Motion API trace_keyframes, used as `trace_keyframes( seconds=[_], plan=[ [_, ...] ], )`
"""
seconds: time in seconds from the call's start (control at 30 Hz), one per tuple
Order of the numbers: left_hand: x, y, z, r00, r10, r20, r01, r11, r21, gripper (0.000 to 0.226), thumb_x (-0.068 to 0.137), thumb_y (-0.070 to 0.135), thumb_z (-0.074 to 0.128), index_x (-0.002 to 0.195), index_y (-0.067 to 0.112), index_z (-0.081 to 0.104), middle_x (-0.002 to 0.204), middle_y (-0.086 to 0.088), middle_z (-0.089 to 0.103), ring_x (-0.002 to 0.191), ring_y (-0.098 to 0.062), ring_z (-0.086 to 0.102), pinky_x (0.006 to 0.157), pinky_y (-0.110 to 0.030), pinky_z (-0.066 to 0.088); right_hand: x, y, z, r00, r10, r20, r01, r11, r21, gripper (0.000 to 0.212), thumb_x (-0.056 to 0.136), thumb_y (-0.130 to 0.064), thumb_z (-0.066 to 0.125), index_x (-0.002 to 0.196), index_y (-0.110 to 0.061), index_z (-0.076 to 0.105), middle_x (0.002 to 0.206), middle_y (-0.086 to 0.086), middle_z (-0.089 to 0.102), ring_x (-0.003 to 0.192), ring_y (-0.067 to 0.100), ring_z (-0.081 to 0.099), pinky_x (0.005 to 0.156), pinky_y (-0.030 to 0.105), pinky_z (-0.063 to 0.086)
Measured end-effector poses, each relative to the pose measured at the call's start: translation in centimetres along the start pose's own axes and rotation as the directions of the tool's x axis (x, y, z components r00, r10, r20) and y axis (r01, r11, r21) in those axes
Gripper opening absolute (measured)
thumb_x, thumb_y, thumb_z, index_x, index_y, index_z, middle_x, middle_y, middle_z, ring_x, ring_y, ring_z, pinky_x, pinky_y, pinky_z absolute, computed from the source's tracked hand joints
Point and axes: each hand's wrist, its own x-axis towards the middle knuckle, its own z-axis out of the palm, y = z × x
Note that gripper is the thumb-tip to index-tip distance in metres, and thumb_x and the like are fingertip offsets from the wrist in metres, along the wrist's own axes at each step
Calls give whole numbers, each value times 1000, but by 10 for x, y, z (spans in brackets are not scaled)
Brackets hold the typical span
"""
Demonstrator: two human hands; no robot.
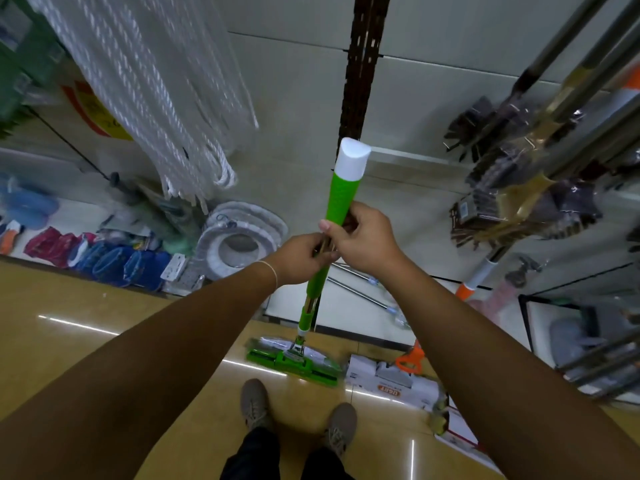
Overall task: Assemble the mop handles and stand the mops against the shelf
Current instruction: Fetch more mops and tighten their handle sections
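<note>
A green mop stands upright in front of me, its green handle (341, 195) topped by a white cap (352, 157). Its flat green head (294, 362) rests on the floor by the shelf base. My left hand (304, 258) grips the handle from the left, just below the upper grip section. My right hand (363, 237) holds the handle from the right, fingers curled round the joint where brown tape or wrapping shows. The shelf (398, 109) rises right behind the mop.
White rope bundles (156, 98) hang at upper left. Packaged mop pads (239, 237) and blue items (114, 265) lie on the low shelf. Metal-handled mops (554, 116) lean at right. Loose poles (363, 292), a white box (391, 379) and an orange part (410, 358) lie near the mop head.
</note>
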Motion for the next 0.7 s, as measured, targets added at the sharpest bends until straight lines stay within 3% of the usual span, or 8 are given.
trace_keyframes(
  seconds=[0.17, 0.33, 0.47, 0.57, 0.63, 0.7],
  plan=[
    [-19, -7, 7, 999, 16, -48, -18, 1000, -24, 32, 95, 25, 56, 121, 8, 57, 111, -15, 67, 101, -28, 63, 79, -29, 45, -18, -3, 6, 1000, -23, 10, 23, 1000, -20, 20, 81, -34, 75, 76, -34, 56, 67, -10, 62, 61, 8, 60, 59, 21, 50],
    [-38, -23, 9, 997, 58, -41, -59, 998, -30, 17, 92, 22, 60, 106, 12, 62, 100, -13, 70, 94, -29, 65, 82, -39, 53, -46, -14, 15, 999, -49, -1, 48, 997, -52, 19, 81, -37, 73, 76, -37, 54, 63, -7, 58, 63, 23, 62, 61, 38, 56],
    [-51, -31, 12, 989, 144, -21, -144, 990, 0, 9, 92, 20, 58, 101, 22, 56, 98, -10, 69, 88, -24, 63, 73, -31, 48, -68, -19, 23, 998, -48, -47, 44, 995, -90, 16, 81, -40, 70, 81, -38, 55, 63, -10, 55, 58, 11, 55, 54, 29, 49],
    [-58, -32, 11, 974, 222, 42, -223, 974, 40, 7, 94, 21, 54, 100, 24, 51, 92, -6, 63, 74, -14, 54, 57, -19, 35, -87, -28, 30, 996, 0, -91, -7, 998, -67, 14, 82, -36, 71, 89, -34, 59, 72, -4, 63, 66, 15, 60, 61, 33, 53],
    [-64, -30, 8, 953, 287, 102, -292, 956, 40, 6, 94, 24, 54, 100, 25, 52, 88, 2, 59, 70, -6, 49, 57, -16, 34, -101, -37, 33, 990, 50, -129, -54, 998, -28, 14, 84, -27, 73, 90, -27, 61, 81, 5, 69, 76, 26, 65, 71, 42, 56],
    [-74, -29, 6, 928, 342, 144, -345, 939, -8, 9, 94, 31, 55, 101, 27, 54, 83, 15, 56, 73, -1, 50, 60, -16, 36, -118, -46, 34, 984, 77, -162, -72, 997, 37, 13, 85, -17, 73, 90, -21, 62, 86, 11, 70, 83, 31, 67, 75, 41, 56]
  ],
)
